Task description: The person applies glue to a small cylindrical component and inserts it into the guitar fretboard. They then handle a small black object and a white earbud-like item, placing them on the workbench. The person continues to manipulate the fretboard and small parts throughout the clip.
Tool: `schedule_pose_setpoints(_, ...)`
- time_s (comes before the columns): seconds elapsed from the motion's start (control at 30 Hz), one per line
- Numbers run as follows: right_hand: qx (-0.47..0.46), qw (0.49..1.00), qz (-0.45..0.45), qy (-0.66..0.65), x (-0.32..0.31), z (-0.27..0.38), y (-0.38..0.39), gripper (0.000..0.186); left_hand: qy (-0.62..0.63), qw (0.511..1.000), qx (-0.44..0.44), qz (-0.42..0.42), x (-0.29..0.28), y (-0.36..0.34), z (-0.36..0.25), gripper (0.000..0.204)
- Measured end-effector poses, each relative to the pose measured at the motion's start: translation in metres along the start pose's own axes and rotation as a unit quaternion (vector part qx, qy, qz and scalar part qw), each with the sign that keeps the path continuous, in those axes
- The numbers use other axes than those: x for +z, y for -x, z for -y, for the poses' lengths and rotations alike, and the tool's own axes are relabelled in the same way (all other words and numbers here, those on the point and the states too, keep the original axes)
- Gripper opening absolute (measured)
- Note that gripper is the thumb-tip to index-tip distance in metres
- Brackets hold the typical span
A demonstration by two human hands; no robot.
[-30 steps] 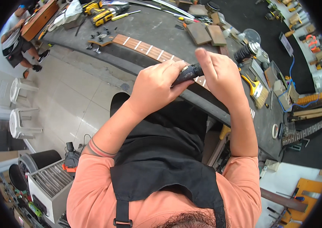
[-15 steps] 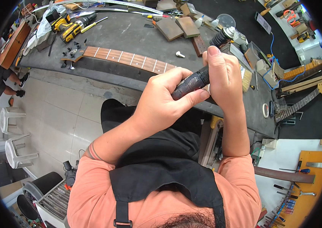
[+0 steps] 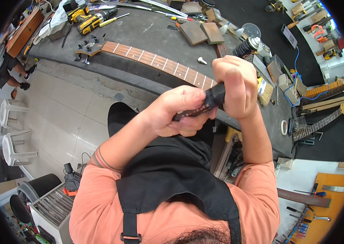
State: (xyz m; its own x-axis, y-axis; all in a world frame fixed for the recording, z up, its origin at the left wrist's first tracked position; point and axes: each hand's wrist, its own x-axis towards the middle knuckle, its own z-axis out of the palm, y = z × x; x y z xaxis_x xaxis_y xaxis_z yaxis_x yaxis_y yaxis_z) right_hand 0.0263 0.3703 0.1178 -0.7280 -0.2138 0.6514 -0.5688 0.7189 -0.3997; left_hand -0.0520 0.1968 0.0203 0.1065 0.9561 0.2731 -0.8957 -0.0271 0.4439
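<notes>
Two hands clamped on dark cylindrical tool (image 3: 204,105), held above surface (image 3: 147,34) edge. Long axis slanted, low-left to high-right. Left hand (image 3: 176,112) wrapped round lower end, right hand (image 3: 235,85) closed over upper end. Guitar neck (image 3: 155,61) lying beyond, flat on surface.

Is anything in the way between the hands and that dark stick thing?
No. Both the left hand and the right hand already grip the dark cylindrical tool directly, held above the wooden guitar neck; nothing sits between them.

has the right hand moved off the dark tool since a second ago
No. The right hand still grips the dark tool's end with the left hand, over the guitar neck.
</notes>
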Motion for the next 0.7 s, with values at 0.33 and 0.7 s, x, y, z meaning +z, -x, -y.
schedule_pose_setpoints(0.33,0.108,0.984,0.140,0.001,-0.018,0.012,-0.003,0.014,-0.365,0.897,0.132,-0.210,0.003,0.016,-0.026,0.045)
schedule_pose_setpoints(0.7,0.290,0.932,0.199,0.084,-0.022,0.024,-0.006,0.033,-0.496,0.810,0.156,-0.273,0.004,0.024,-0.018,0.033)
